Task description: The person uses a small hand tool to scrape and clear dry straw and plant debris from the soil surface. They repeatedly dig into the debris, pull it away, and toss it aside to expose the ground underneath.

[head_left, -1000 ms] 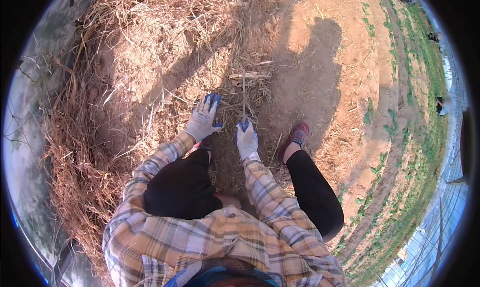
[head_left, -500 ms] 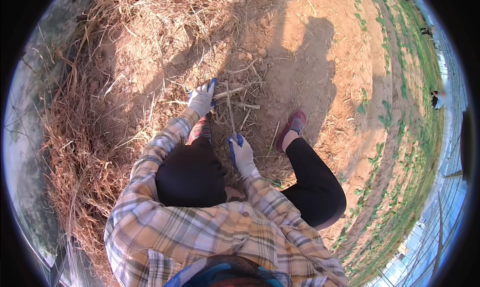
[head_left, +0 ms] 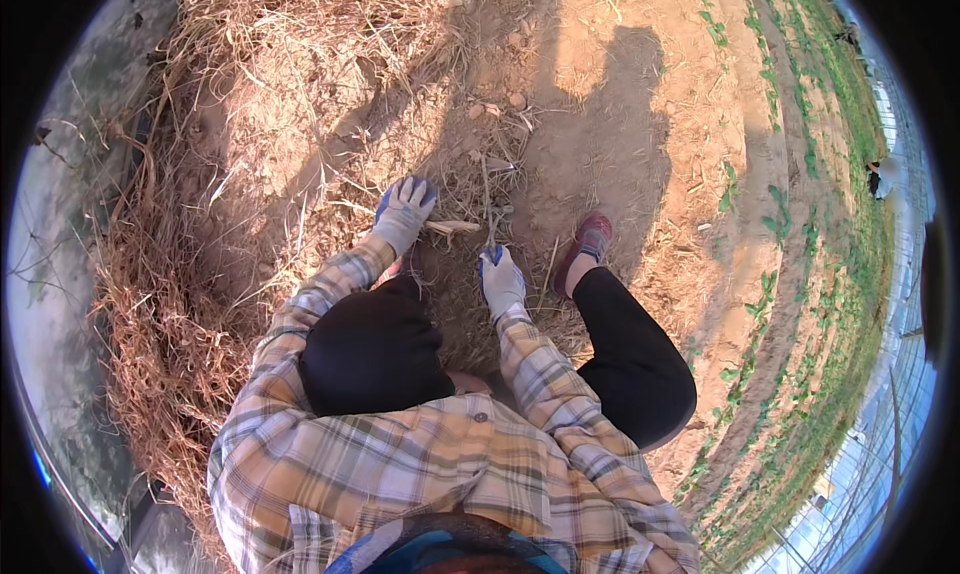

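My left hand [head_left: 404, 215], in a white glove with blue on the fingers, reaches over dry straw [head_left: 452, 227] in front of my left shoe. Its fingers stretch out over the litter, and no held thing shows. In a matching glove, my right hand [head_left: 503, 281] is closed round the near end of a thin, stick-like shaft [head_left: 487, 199]. That shaft points away from me into the loose stalks; its far end blends with the straw, so its exact kind is unclear.
Dried plant matter [head_left: 165, 324] is heaped along the left beside a grey plastic sheet [head_left: 65, 224]. My right shoe [head_left: 590, 242] stands on bare soil. Green crop rows [head_left: 778, 214] run along the right. Far right, a person [head_left: 878, 180] appears near the film wall.
My right hand has moved forward and slightly right with the shaft. My left hand has come back a little toward me, and the straw between the hands has shifted.
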`<state>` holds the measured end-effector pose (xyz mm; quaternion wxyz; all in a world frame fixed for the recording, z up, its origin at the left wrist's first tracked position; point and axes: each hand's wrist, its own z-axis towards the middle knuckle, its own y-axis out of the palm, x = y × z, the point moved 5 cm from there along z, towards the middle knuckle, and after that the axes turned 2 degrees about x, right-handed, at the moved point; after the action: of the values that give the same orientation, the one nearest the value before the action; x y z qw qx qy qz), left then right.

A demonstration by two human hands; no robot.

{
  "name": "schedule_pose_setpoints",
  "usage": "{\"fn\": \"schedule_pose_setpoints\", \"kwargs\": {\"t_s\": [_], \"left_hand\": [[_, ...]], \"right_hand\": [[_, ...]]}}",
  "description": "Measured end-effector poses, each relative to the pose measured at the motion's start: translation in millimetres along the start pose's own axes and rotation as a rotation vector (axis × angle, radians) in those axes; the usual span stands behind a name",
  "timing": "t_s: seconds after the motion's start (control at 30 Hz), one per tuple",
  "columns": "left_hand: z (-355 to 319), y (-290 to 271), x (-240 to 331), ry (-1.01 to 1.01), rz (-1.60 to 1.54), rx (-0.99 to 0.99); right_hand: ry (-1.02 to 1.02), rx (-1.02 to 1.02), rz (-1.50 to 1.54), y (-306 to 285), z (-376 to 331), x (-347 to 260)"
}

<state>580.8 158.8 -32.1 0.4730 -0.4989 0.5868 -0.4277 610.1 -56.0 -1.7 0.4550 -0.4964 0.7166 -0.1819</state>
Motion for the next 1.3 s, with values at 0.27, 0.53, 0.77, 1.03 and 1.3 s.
{"fn": "schedule_pose_setpoints", "kwargs": {"t_s": [0.27,0.53,0.77,1.03,1.3], "left_hand": [[8.3,-9.4,17.0,0.059,0.014,-0.022],[19.6,-18.6,-3.3,0.034,-0.072,-0.030],[14.0,-40.2,-44.3,-0.103,-0.206,-0.036],[-44.1,-49.9,-164.5,-0.548,-0.233,0.001],[-232.9,-59.2,-283.1,-1.055,0.029,-0.102]], "right_hand": [[-0.006,-0.154,0.080,5.8,-74.2,-22.1],[-0.078,-0.268,0.300,-12.6,-93.8,-27.4],[-0.127,-0.079,0.165,-22.8,-73.2,-40.8],[-0.056,-0.019,0.872,-40.4,-28.6,-27.2],[0.041,-0.198,0.963,-32.0,-45.1,-41.6]]}}
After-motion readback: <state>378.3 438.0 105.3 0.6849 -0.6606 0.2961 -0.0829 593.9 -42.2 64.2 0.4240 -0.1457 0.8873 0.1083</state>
